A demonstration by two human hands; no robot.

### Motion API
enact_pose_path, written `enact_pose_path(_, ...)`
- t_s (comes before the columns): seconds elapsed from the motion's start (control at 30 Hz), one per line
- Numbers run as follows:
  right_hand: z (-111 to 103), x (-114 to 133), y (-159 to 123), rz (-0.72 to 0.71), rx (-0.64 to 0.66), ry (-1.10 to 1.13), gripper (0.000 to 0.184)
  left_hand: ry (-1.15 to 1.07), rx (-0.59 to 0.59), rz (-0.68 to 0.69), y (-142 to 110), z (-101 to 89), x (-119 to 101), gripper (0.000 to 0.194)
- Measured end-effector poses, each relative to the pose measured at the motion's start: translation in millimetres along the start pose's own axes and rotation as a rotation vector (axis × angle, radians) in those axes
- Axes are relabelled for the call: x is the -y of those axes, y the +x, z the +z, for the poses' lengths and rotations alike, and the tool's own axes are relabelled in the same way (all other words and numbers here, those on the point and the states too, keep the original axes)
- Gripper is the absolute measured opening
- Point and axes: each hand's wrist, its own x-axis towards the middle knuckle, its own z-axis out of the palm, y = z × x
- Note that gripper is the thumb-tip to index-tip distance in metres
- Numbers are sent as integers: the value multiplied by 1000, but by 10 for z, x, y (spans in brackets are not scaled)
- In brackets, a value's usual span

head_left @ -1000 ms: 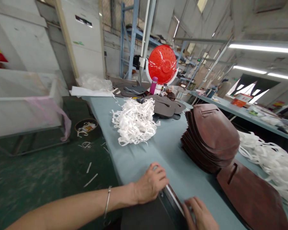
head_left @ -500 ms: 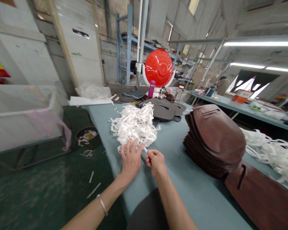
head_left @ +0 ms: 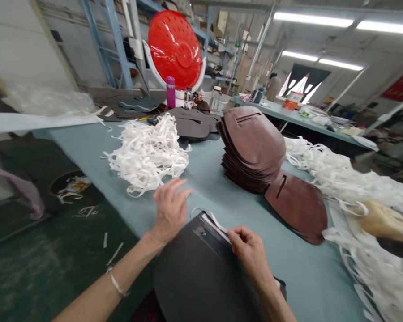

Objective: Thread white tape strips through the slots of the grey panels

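Note:
A dark grey panel (head_left: 201, 273) with a slot near its far edge lies in front of me at the table's near edge. My right hand (head_left: 250, 250) pinches one end of a white strip (head_left: 216, 223), which runs along the slot and curls past the panel's far edge. Above the panel's left side my left hand (head_left: 170, 208) is raised with its fingers apart, holding nothing. Just beyond the left hand is a loose heap of white strips (head_left: 147, 154). A stack of brown leather-like panels (head_left: 255, 138) stands to the right, each visible one slotted.
One brown panel (head_left: 297, 208) lies in front of the stack. More white strips (head_left: 336, 167) spread along the right side. Grey panels (head_left: 191, 123), a purple bottle (head_left: 170, 91) and a red round heater or fan (head_left: 176, 49) are at the back. A floor bin (head_left: 70, 183) sits left of the table (head_left: 201, 179).
The view has turned right and down. My right hand has brought a white strip from the heap to the dark panel's slot. My left hand has lifted off the heap.

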Motion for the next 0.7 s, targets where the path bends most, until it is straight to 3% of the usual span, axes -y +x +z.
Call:
enact_pose_path(0.07,41,49,-67,-36,14,37,28,-211,285,216,-41,28,-292,28)
enact_pose_path(0.13,30,82,-147,-79,-15,57,29,-363,549,346,-56,55,-500,26)
enact_pose_path(0.23,-139,27,-331,-91,-148,8,29,-471,756,334,-29,35,-583,32)
enact_pose_path(0.33,-383,-163,-586,-9,-238,-81,32,-520,861,260,-15,-61,-468,33)
enact_pose_path(0.47,-554,-474,-923,78,-231,-202,34,-562,966,162,-141,-161,-308,30)
enact_pose_path(0.6,-539,-665,-1128,70,-257,-339,36,-440,930,-105,-305,-140,-289,21)
enact_pose_path(0.7,-500,-716,-1183,94,-263,-414,38,-393,879,-198,-325,-96,-306,18)
